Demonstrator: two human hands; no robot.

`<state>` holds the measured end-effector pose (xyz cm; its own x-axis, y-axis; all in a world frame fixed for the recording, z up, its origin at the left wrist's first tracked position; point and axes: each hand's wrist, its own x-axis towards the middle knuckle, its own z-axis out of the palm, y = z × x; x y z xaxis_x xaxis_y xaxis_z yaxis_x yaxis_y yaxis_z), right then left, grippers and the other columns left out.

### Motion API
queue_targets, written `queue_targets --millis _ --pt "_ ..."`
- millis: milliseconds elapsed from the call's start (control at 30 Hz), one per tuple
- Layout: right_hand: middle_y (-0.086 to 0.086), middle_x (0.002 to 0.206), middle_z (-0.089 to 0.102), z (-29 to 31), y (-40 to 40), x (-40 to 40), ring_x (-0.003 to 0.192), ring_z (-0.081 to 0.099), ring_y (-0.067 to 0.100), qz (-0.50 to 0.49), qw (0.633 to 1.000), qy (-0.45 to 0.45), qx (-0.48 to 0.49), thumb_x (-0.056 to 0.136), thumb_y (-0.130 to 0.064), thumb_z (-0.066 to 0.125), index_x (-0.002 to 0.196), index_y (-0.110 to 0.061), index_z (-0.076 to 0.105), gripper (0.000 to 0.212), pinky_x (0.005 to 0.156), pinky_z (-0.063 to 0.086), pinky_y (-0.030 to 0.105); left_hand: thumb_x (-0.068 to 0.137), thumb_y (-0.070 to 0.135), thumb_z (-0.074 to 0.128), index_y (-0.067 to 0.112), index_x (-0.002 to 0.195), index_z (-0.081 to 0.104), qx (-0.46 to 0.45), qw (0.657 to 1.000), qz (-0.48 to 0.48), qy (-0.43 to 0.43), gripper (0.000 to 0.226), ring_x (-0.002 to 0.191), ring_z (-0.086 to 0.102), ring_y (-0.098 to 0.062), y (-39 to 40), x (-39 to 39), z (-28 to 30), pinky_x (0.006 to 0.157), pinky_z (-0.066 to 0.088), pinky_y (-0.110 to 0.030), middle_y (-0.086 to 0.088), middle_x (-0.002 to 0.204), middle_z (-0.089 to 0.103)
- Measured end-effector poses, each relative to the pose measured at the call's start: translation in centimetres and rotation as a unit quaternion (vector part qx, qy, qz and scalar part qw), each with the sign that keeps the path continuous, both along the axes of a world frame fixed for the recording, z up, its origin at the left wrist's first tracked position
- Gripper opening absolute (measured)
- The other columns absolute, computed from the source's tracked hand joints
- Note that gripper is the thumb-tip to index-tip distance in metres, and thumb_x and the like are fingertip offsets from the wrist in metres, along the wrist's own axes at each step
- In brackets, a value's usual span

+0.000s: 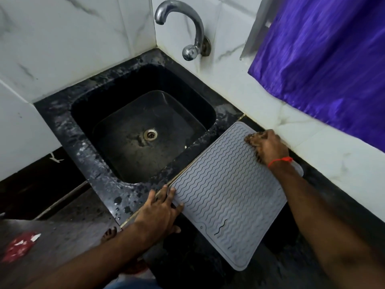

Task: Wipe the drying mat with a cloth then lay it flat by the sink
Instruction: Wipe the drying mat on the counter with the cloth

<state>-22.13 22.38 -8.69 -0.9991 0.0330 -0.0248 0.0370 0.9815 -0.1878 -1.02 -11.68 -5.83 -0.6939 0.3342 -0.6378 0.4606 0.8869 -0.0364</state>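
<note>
Left grip (161, 207) flat on one mat (227, 195) | right grip (268, 146) curled, perhaps clutching cloth | one sink (143, 130)

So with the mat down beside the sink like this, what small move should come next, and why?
Probably lift both hands away. The grey drying mat already lies flat on the dark counter right of the sink; the left hand presses its near-left edge, the right hand its far corner. No cloth is visible, so I cannot confirm the wiping.

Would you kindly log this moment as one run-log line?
drying mat: flat beside sink | left hand: fingers on mat's near-left edge | right hand: on far edge | cloth: not visible
</note>
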Motion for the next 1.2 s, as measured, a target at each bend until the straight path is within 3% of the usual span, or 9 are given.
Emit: queue_targets --millis 67,233,367,467,567,667,900,1033,1200 --pt "0.019 0.114 0.05 0.6 1.1 -1.9 0.105 0.053 0.043 -0.018 1.0 -0.014 -0.005 0.086 -0.024 0.067 0.113 -0.017 0.062 0.029 0.089 0.049 0.05 0.099 0.061 0.035 0.031 0.158 0.001 0.004 1.0 0.0 0.002 0.074 0.15 -0.016 -0.036 -0.1 -0.1 0.0 0.118 0.0 -0.059 -0.019 0.162 -0.018" --pt "0.013 0.117 0.044 2.2 -0.6 0.3 0.106 0.051 0.035 0.035 0.999 -0.032 -0.028 0.09 -0.017 0.06 0.122 -0.027 0.066 0.034 0.093 0.049 0.042 0.099 0.062 0.034 0.03 0.158 -0.002 0.01 1.0 -0.012 0.013 0.077 0.149 -0.02 -0.035 -0.5 -0.1 0.1 0.118 0.0 -0.059 -0.019 0.161 -0.022" --pt "-0.005 0.116 0.04 2.4 -5.5 9.7 0.089 0.049 0.012 0.171 0.981 -0.061 -0.073 0.092 -0.026 0.057 0.12 -0.038 0.063 0.03 0.068 0.047 0.022 0.098 0.064 0.035 0.034 0.154 -0.021 0.051 0.997 -0.028 0.049 0.084 0.146 -0.028 -0.036 -0.7 1.1 -0.4 0.119 0.002 -0.057 -0.019 0.157 -0.033" --pt "-0.01 0.115 0.04 1.8 -9.5 17.0 0.086 0.053 0.01 0.254 0.962 -0.085 -0.058 0.089 -0.035 0.049 0.113 -0.044 0.06 0.028 0.064 0.053 0.028 0.098 0.062 0.038 0.047 0.146 -0.031 0.081 0.996 -0.029 0.038 0.085 0.145 -0.03 -0.035 -0.2 2.7 -1.2 0.119 0.0 -0.057 -0.018 0.153 -0.041" --pt "-0.005 0.113 0.042 1.2 -12.2 21.0 0.095 0.056 0.018 0.327 0.943 -0.069 -0.018 0.085 -0.043 0.035 0.114 -0.043 0.054 0.035 0.061 0.053 0.035 0.097 0.062 0.041 0.046 0.152 -0.014 0.064 0.997 -0.033 0.024 0.079 0.147 -0.026 -0.037 0.6 2.9 -1.7 0.118 0.0 -0.058 -0.023 0.151 -0.039" --pt "-0.002 0.119 0.043 0.6 -11.6 21.3 0.101 0.056 0.022 0.339 0.938 -0.062 0.015 0.084 -0.042 0.044 0.118 -0.043 0.052 0.035 0.06 0.055 0.037 0.095 0.064 0.043 0.046 0.153 -0.01 0.049 0.998 -0.034 0.005 0.08 0.149 -0.021 -0.038 1.2 2.4 -1.7 0.118 0.0 -0.058 -0.025 0.155 -0.033" --pt "0.001 0.124 0.044 0.5 -6.5 12.3 0.104 0.057 0.027 0.287 0.956 -0.051 0.027 0.088 -0.043 0.059 0.117 -0.041 0.055 0.029 0.074 0.057 0.043 0.088 0.07 0.049 0.045 0.151 -0.02 0.006 0.998 -0.058 -0.04 0.096 0.147 -0.019 -0.044 1.7 1.7 -1.2 0.118 -0.001 -0.06 -0.03 0.152 -0.033" --pt "0.005 0.118 0.055 0.0 -2.4 6.1 0.098 0.059 0.029 0.141 0.987 -0.068 -0.04 0.087 -0.047 0.059 0.119 -0.03 0.051 0.037 0.081 0.053 0.042 0.088 0.07 0.05 0.045 0.151 -0.021 0.006 0.997 -0.058 -0.043 0.098 0.147 -0.02 -0.044 2.0 1.8 -1.1 0.117 0.0 -0.06 -0.031 0.15 -0.035" --pt "0.016 0.114 0.052 -0.1 2.0 -1.1 0.103 0.056 0.039 0.02 1.0 -0.022 -0.004 0.086 -0.032 0.066 0.116 -0.018 0.06 0.033 0.088 0.05 0.05 0.089 0.067 0.051 0.044 0.152 -0.02 0.009 0.996 -0.06 -0.063 0.097 0.147 -0.02 -0.045 2.1 1.8 -0.7 0.117 -0.002 -0.061 -0.03 0.149 -0.036"
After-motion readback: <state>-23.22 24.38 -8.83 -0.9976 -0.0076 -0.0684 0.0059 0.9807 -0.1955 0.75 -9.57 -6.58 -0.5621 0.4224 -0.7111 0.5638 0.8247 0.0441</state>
